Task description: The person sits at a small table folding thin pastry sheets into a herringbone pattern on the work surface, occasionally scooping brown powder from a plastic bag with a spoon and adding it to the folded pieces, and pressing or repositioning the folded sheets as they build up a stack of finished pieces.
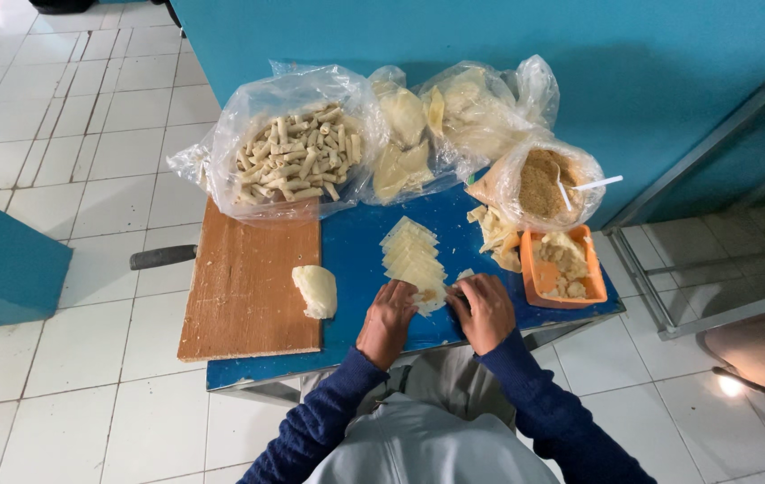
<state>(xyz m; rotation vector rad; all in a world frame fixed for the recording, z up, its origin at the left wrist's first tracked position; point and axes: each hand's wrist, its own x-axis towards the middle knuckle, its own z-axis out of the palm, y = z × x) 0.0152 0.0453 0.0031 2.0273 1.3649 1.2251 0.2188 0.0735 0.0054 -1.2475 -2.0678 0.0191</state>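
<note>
Head view looks down on a blue desk (356, 260) against a teal wall. Left hand (389, 320) and right hand (486, 311) sit side by side at the near edge, fingers curled down onto one pale wrapper (432, 297) with a bit of filling on it; both pinch or fold it, the grip itself is partly hidden. That wrapper lies between the two hands, at the near end of a row of wrappers (411, 253) overlapping in a line away from the person; exact count unclear.

Packages: three clear plastic bags along the far edge. Left bag of rolls (297, 154) holds many small pale rolled sticks. Middle bag of sheets (441, 121) holds pale flat sheets. Right bag of crumbs (541, 182) holds brown crumbs, with a white spoon sticking out. One orange tub (558, 266) with pale filling sits just right of the right hand. One wooden board (248, 282) lies on the left, one dough lump (315, 291) at its edge, near the left hand.
</note>
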